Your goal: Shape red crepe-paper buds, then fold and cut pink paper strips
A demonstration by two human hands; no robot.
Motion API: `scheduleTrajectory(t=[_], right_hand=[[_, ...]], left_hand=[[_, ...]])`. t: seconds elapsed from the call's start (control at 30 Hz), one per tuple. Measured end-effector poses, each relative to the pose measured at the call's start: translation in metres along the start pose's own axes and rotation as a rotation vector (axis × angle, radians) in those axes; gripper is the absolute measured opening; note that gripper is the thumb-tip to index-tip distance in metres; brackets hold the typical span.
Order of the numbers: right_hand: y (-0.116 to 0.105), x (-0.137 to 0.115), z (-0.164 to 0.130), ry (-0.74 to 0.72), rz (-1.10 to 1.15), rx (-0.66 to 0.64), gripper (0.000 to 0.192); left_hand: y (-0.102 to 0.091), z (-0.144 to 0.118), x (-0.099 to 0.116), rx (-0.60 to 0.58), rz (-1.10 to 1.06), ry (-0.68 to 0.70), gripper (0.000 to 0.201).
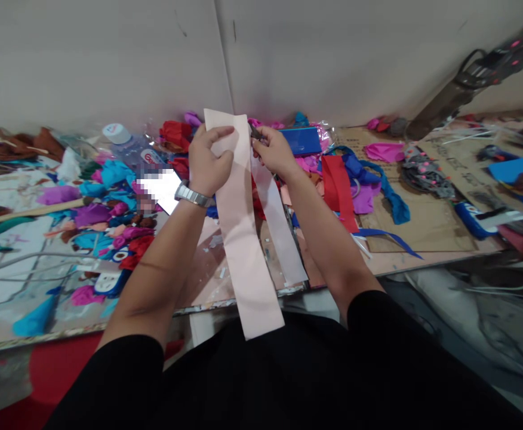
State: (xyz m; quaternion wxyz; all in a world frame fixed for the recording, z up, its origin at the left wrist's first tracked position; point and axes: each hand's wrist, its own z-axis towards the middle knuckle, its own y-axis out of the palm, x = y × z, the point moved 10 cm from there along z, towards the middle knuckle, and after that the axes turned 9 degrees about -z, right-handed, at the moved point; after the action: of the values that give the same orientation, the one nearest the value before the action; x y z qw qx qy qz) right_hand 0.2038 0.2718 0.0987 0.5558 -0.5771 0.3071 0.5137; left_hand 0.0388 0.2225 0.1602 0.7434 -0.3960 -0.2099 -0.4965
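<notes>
No text, label or number can be read with certainty; the bottle (129, 146) lying among the scraps carries a red and white label, its letters too small to make out; a patch beside the left hand (208, 164) is blurred over; the cardboard (440, 179) on the bench shows faint dark print, illegible at this size; the blue can (470, 218) near the bench edge bears a white mark, a logo perhaps, which cannot be told.
</notes>
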Motion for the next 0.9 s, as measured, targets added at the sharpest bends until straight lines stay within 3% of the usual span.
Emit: scheduleTrajectory(t=[0.1, 0.33, 0.43, 0.63, 0.7, 0.8, 0.9], right_hand=[[-0.016, -0.006, -0.002, -0.075, -0.092, 0.164, 0.017], [-0.007, -0.002, -0.001, -0.072, -0.034, 0.106, 0.006], [-0.006, -0.006, -0.003, -0.075, -0.015, 0.096, 0.013], [-0.022, -0.004, -0.009, -0.029, -0.109, 0.067, 0.012], [-0.029, 0.001, -0.009, 0.026, -0.116, 0.065, 0.019], [-0.033, 0.003, -0.009, 0.083, 0.021, 0.065, 0.038], [-0.024, -0.001, -0.013, 0.109, 0.179, 0.006, 0.036]], left_hand=[[0.0, 0.0, 0.003, -0.006, 0.005, -0.011, 0.057], [0.0, 0.0, 0.006, -0.031, -0.008, -0.038, 0.073], [0.0, 0.0, 0.004, -0.034, -0.031, -0.042, 0.076], [-0.004, 0.002, -0.001, -0.031, -0.003, -0.052, 0.066], [-0.007, 0.003, 0.0, -0.014, -0.034, -0.046, 0.06], [-0.017, 0.003, 0.003, 0.05, -0.062, -0.006, 0.053], [-0.024, 0.005, 0.005, 0.072, -0.051, 0.036, 0.054]])
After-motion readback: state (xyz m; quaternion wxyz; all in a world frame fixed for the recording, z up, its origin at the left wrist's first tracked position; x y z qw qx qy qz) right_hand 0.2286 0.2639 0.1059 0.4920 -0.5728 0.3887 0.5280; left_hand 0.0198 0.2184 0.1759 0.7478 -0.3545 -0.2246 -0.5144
